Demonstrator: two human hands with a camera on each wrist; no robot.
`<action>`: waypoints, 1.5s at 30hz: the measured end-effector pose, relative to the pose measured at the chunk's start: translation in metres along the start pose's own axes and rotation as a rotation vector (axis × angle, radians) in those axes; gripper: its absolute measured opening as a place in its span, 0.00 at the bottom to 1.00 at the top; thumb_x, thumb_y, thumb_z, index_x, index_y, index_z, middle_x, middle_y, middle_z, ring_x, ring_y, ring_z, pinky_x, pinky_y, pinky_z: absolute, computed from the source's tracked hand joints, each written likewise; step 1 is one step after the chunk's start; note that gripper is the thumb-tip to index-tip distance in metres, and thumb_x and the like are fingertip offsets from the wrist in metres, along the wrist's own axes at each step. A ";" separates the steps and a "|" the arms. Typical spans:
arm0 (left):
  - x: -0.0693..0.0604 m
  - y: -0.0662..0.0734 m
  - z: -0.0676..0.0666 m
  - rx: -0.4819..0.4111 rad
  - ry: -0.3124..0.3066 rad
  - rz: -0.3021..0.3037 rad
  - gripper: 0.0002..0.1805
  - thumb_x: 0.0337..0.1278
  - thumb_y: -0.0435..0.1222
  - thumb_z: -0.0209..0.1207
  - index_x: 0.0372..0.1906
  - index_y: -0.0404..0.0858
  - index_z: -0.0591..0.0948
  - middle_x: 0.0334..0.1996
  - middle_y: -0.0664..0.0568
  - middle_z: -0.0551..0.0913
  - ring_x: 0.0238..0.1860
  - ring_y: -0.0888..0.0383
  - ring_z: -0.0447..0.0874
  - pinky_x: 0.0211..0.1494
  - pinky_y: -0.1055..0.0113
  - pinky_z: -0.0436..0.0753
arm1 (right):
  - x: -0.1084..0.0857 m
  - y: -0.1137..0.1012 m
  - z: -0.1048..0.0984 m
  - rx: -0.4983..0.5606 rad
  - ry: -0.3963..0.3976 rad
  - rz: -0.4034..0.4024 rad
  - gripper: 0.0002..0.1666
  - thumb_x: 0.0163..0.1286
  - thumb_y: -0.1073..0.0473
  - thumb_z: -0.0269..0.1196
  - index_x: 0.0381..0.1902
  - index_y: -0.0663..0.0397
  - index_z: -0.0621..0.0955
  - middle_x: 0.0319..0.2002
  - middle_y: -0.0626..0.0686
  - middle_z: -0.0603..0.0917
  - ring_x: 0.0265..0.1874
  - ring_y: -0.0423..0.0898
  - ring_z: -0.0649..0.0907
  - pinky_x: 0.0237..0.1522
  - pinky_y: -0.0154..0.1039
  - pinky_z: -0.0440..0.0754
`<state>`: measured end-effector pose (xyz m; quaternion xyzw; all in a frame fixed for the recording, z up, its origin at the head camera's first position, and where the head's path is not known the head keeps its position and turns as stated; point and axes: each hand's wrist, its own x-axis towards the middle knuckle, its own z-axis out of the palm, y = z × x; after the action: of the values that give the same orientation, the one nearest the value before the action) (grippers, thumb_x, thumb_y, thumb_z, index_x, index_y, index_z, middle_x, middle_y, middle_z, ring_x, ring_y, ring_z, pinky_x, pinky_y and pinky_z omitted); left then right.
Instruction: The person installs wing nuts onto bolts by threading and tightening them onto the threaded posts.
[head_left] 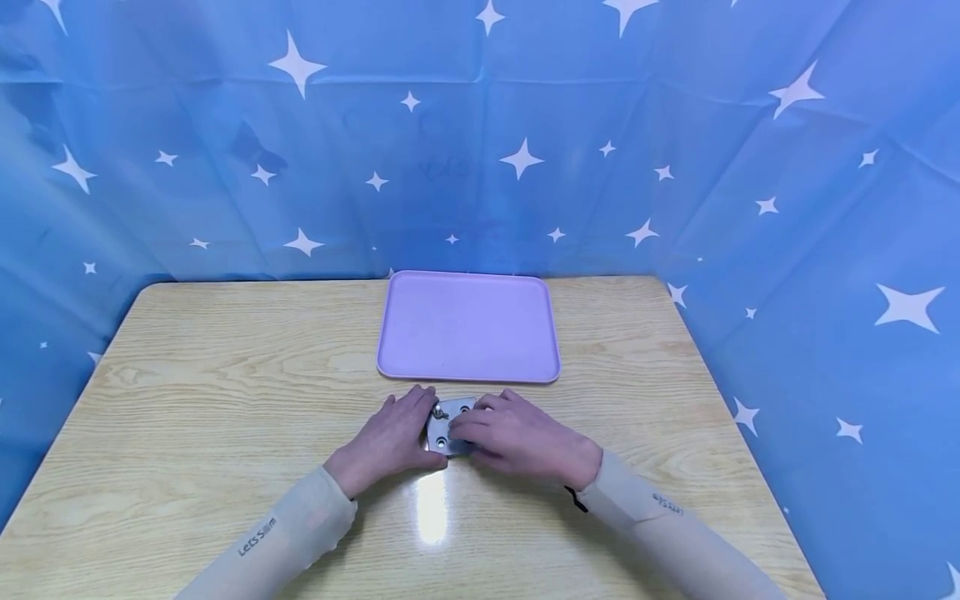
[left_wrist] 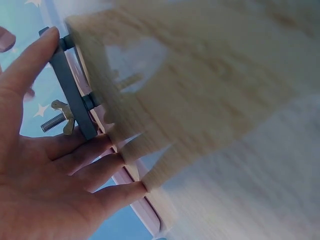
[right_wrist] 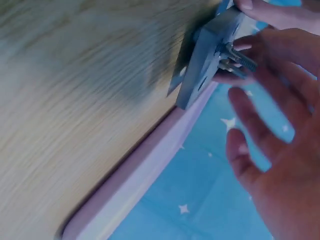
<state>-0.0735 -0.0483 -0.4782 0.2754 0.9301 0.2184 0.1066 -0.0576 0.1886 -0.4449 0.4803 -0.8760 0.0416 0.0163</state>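
A thick grey metal plate [head_left: 437,428] with holes lies between my hands near the middle of the table. From its face sticks a threaded bolt [left_wrist: 52,123] carrying a brass-coloured wing nut [left_wrist: 69,120]. My left hand [head_left: 393,435] grips the plate's left end, thumb on the near edge and fingers at the far edge. Over the right end hovers my right hand [head_left: 520,440], fingers loosely bent; they appear close to the bolt in the right wrist view but apart from the wing nut in the left wrist view. My right hand hides part of the plate.
Just beyond the plate is a purple tray [head_left: 468,325] on the wooden table [head_left: 247,358]. A blue star-patterned curtain [head_left: 450,208] hangs behind the table and along its sides. Short dark posts [left_wrist: 90,101] show under the plate.
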 end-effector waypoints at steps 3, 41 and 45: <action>0.000 0.000 -0.001 0.000 -0.003 -0.006 0.51 0.42 0.52 0.80 0.68 0.28 0.72 0.70 0.34 0.72 0.73 0.39 0.67 0.73 0.33 0.67 | -0.003 0.001 -0.003 -0.026 -0.062 -0.054 0.17 0.75 0.57 0.65 0.60 0.38 0.84 0.63 0.39 0.83 0.59 0.43 0.80 0.56 0.44 0.80; 0.000 0.000 0.000 0.011 0.007 0.006 0.50 0.42 0.52 0.80 0.67 0.28 0.73 0.69 0.35 0.73 0.72 0.40 0.69 0.72 0.33 0.68 | -0.005 0.004 -0.004 -0.128 -0.069 -0.094 0.17 0.76 0.58 0.63 0.59 0.40 0.84 0.64 0.38 0.81 0.62 0.42 0.78 0.53 0.41 0.79; 0.000 0.000 0.001 0.015 0.006 0.005 0.50 0.42 0.52 0.80 0.67 0.29 0.73 0.69 0.35 0.73 0.71 0.40 0.70 0.72 0.33 0.69 | -0.005 0.005 -0.002 -0.184 -0.047 -0.121 0.16 0.75 0.57 0.63 0.58 0.39 0.85 0.61 0.37 0.82 0.60 0.41 0.79 0.50 0.38 0.78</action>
<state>-0.0733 -0.0479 -0.4786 0.2778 0.9314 0.2123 0.1012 -0.0591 0.1954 -0.4440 0.5294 -0.8457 -0.0513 0.0423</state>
